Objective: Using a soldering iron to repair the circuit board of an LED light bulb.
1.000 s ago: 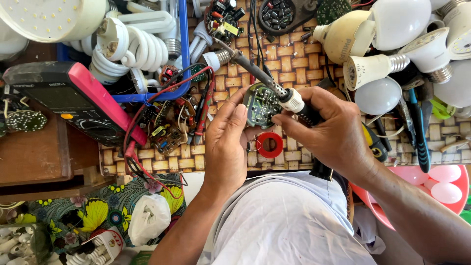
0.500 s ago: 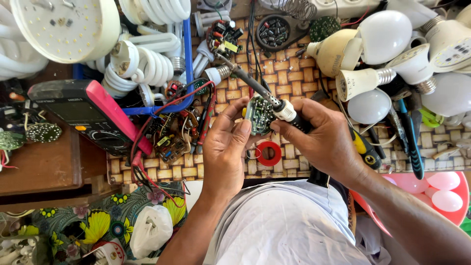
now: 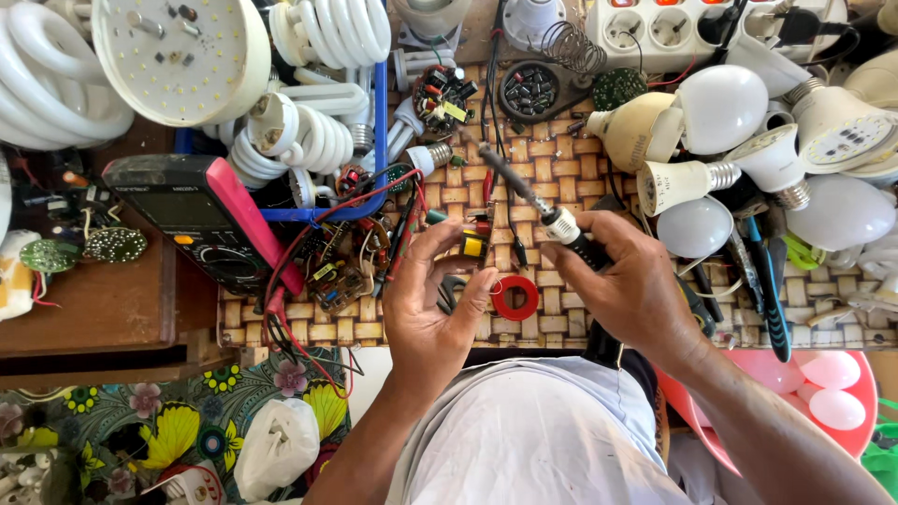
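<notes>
Black-handled soldering iron (image 3: 552, 220), tip aimed up-left, sits in the right hand (image 3: 627, 281) grip; left hand (image 3: 435, 299) pinches a circuit board (image 3: 475, 245).

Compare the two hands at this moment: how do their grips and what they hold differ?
The left hand pinches a small circuit board between fingertips and thumb; the right hand wraps around the black handle of a soldering iron. The left hand is loosely curled, the right closed in a fist. Both hover above the woven mat.
</notes>
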